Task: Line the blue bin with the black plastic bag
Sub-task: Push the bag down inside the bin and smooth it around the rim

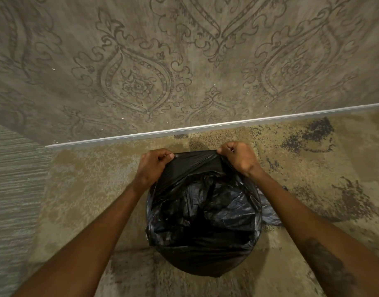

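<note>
At the centre of the frame, both my left hand and right hand have fingers clamped on the far edge of the black plastic bag, stretched crosswise between them, while the bin underneath is hidden.

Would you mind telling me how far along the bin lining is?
Done: the black plastic bag sits open in the bin, draped over the near rim. In hand: the left hand and right hand grip its far edge, stretching it. Left: seating that edge; the bin itself is hidden.
</note>
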A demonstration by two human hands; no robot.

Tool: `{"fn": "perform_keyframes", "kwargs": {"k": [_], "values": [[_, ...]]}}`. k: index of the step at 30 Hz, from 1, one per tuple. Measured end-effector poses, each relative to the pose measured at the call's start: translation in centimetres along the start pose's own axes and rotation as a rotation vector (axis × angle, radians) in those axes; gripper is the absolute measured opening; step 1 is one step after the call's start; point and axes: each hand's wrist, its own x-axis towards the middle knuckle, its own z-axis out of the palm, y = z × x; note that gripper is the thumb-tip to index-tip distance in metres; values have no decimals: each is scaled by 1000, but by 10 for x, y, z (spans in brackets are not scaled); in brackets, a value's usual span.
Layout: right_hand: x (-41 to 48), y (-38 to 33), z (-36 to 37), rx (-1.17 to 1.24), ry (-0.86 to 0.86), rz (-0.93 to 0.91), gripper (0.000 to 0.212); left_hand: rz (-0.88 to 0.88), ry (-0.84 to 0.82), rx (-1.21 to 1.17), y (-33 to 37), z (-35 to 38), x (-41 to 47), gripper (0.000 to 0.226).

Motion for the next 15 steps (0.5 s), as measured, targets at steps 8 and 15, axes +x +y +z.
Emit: {"fn": "perform_keyframes", "kwargs": {"k": [8,15], "values": [[26,12,2,423,-317,359,18,-235,-66,-276,-20,11,4,16],[29,36,2,562,-486,589,25,-711,-440,-751,-33,6,11,26]]}}
